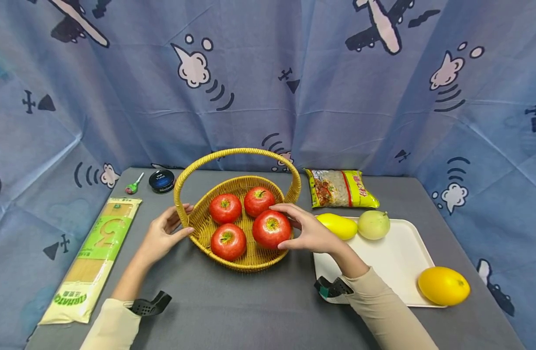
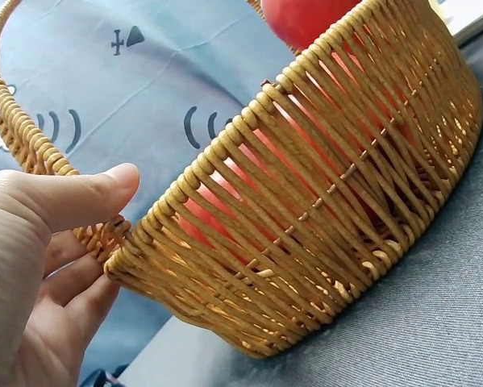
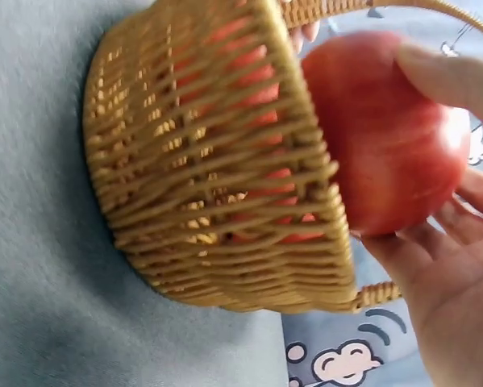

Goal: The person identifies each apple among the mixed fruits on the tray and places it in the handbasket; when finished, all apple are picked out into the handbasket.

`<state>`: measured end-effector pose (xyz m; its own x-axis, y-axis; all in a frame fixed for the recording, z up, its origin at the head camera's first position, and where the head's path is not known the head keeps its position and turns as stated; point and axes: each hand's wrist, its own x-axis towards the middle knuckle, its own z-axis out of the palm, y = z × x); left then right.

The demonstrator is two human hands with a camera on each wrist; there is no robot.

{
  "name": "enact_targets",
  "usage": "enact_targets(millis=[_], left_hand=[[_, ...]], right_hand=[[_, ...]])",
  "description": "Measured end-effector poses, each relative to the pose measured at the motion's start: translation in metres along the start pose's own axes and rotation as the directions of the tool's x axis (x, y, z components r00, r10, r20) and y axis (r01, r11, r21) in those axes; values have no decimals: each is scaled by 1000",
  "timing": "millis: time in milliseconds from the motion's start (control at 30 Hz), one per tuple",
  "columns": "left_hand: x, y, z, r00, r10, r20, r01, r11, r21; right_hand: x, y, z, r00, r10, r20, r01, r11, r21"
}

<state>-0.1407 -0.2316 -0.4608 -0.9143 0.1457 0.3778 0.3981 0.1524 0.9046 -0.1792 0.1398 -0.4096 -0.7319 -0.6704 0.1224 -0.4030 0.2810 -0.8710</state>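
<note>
A woven wicker basket (image 1: 246, 267) with a tall arched handle stands mid-table. Inside it lie several red apples, among them one at the front left (image 1: 228, 242) and one at the back (image 1: 259, 201). My right hand (image 1: 313, 231) grips another apple (image 3: 378, 137) between thumb and fingers, at the basket's right rim; the right wrist view shows it partly above that rim. My left hand (image 1: 163, 233) holds the basket's left end where the handle joins, thumb on the near side and fingers behind, as the left wrist view shows (image 2: 56, 218).
To the right, a white tray (image 1: 399, 248) bears a yellow mango (image 1: 337, 226), a pale green fruit (image 1: 373, 224) and a yellow-orange fruit (image 1: 443, 286) over its corner. Behind lies a yellow food bag (image 1: 339, 188). Leftward are a noodle packet (image 1: 93, 257), a tuna tin (image 1: 161, 181) and a lollipop (image 1: 133, 185).
</note>
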Motion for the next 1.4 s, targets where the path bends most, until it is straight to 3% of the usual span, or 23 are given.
enact_targets(millis=[167,400,767,1400], left_hand=[[0,0,1,1000,-8,3,8,1000,-2],[0,1,1,1000,-14,-5,14,1000,1],[-1,0,1,1000,-1,-5,1,1000,3],[-2,2,2,1000,15,-19,-16,1000,-18]], right_hand=[[10,10,1,997,-6,72,7,1000,-19],[20,6,2,992,5,124,20,980,-199],[29,8,1,959,15,284,75,950,-302],[38,0,9,927,55,372,113,903,-415]])
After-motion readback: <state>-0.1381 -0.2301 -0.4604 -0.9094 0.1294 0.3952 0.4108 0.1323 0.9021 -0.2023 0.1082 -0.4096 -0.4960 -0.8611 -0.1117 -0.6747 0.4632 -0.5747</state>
